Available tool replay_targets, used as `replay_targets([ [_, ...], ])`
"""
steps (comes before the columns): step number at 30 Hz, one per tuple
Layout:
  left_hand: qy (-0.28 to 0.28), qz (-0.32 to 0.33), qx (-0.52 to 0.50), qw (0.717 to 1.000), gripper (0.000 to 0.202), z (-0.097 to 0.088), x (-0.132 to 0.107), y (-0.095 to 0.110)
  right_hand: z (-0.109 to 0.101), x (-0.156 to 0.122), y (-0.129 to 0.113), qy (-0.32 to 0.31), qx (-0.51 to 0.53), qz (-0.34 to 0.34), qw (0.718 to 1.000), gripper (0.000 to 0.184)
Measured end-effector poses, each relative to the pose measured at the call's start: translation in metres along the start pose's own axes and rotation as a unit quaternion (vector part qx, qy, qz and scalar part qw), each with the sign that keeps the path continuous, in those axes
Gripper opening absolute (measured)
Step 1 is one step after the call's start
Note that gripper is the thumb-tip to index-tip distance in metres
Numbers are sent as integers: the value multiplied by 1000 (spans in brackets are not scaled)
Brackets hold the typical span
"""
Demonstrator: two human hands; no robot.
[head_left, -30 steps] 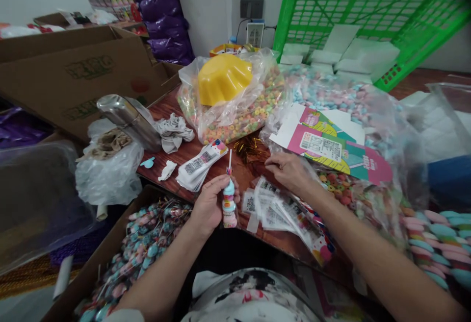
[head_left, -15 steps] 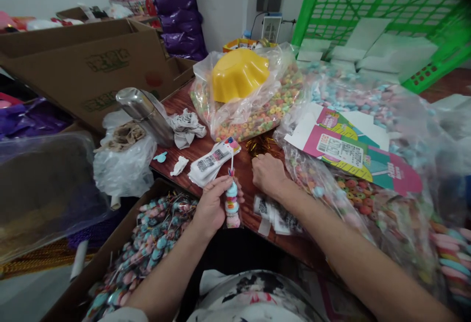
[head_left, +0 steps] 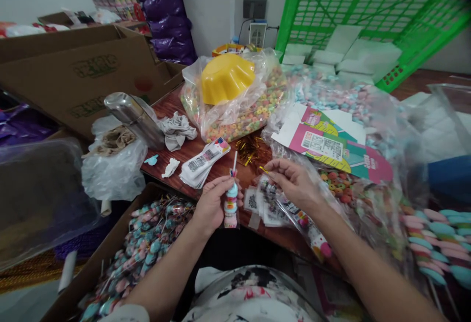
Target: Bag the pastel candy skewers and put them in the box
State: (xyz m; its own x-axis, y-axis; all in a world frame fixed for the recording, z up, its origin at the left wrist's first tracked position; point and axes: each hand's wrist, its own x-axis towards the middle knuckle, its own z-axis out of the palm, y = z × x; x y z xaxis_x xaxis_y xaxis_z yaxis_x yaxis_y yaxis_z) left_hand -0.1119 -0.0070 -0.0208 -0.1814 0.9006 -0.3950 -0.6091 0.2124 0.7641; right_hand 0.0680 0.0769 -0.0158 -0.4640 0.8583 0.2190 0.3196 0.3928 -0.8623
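My left hand (head_left: 212, 203) grips a bagged candy stick (head_left: 231, 203) upright, its white stick pointing up at the neck of the bag. My right hand (head_left: 292, 181) is pinched on a gold twist tie (head_left: 263, 169), held just right of the stick's top. A heap of gold twist ties (head_left: 250, 148) lies on the wooden table (head_left: 221, 171) behind both hands. Under my right hand lie loose clear printed bags (head_left: 272, 204). A neat stack of the same bags (head_left: 203, 162) lies left of the stick.
A cardboard box of wrapped candy sticks (head_left: 145, 248) sits at the lower left. Behind are a steel flask (head_left: 134, 118), a yellow bowl (head_left: 225, 78) on a bag of ring cereal (head_left: 243, 116), flat printed cartons (head_left: 331, 145), a green crate (head_left: 364, 18) and marshmallow twists (head_left: 437, 238).
My right hand reached back to the gold tie heap, then came forward with one tie pinched in its fingers. My left hand kept the candy stick still.
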Motion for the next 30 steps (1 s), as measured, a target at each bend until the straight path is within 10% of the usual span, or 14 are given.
replay_targets([
  [5,-22,-48,71,996,24,21,-4,-16,-1,-24,-28,8,85,-70,994,18],
  [11,-121,-17,111,986,13,34,-10,-28,-3,-51,-17,-3,-176,-232,957,41],
  [30,-190,149,282,928,24,39,-13,-42,-12,-94,-1,95,-143,-115,979,46],
])
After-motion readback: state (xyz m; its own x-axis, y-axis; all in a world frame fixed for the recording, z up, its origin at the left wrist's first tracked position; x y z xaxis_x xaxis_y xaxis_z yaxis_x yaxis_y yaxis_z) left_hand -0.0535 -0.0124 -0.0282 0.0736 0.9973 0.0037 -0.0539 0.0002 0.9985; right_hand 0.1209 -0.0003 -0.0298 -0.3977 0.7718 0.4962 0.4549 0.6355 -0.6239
